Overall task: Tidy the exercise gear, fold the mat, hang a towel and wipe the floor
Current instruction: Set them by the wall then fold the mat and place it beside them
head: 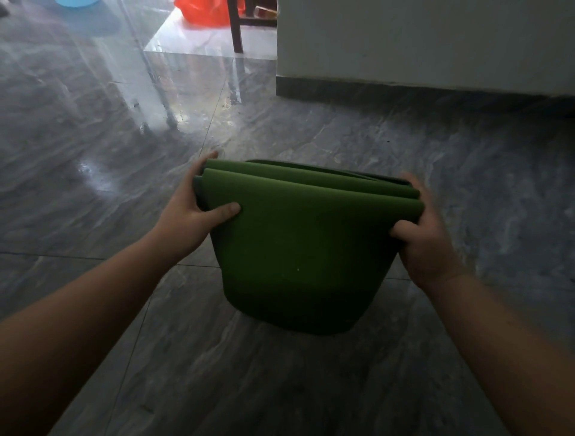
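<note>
Folding looks nearly finished: the green mat is gathered into several layers whose folded edges stack along its top, and it is carried above the grey tiled floor, its lower end hanging down toward the tiles; whether it touches them cannot be told. Left of the task, judging from this view, are stowing the mat, hanging a towel and wiping the floor; no towel or other exercise gear is visible, and the floor beyond the mat shows glossy, possibly wet patches. The left hand grips the mat's left end, thumb pressed on the near face and fingers curled round behind the stacked layers. The right hand grips the mat's right end in the same manner, thumb on the near face, fingers wrapped over the layers' far side. Beyond the mat stand a white wall corner, a dark chair leg, something orange and a blue basin.
</note>
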Action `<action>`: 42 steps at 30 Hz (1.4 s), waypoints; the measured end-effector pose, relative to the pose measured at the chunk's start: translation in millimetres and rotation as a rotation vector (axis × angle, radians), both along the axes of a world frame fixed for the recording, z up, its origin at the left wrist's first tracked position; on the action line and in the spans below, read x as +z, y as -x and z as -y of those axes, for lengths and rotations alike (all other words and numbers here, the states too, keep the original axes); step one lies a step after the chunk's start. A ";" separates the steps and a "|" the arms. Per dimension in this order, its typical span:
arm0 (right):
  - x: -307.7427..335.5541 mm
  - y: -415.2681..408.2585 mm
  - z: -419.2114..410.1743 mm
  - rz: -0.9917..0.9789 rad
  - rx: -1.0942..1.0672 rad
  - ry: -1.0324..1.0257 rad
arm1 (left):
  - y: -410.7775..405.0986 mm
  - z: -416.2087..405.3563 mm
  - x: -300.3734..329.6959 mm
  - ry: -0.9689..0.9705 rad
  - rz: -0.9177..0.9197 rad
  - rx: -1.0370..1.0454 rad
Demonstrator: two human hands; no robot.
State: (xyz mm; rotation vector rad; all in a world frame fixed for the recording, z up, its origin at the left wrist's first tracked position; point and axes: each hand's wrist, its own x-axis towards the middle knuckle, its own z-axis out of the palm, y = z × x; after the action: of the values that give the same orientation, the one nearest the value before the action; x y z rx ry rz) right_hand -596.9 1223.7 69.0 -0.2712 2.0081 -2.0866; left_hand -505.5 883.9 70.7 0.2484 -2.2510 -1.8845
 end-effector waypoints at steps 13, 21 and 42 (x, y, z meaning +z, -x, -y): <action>9.5 6.4 -6.8 -0.655 -0.092 -0.411 | 6.1 9.2 12.7 0.546 -0.274 0.101; -121.8 -32.6 -29.4 -0.773 0.174 -0.751 | -47.7 9.0 -91.3 0.849 -0.004 -0.181; -175.2 -112.5 -2.3 -0.727 0.604 -1.378 | -98.3 -58.9 -159.2 1.345 0.266 -0.828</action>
State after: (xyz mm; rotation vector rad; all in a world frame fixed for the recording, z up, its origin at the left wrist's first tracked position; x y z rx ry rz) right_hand -484.4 1226.0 -106.2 -1.1938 2.6784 0.0069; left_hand -407.2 942.8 -88.4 -0.7523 -3.4807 -0.0399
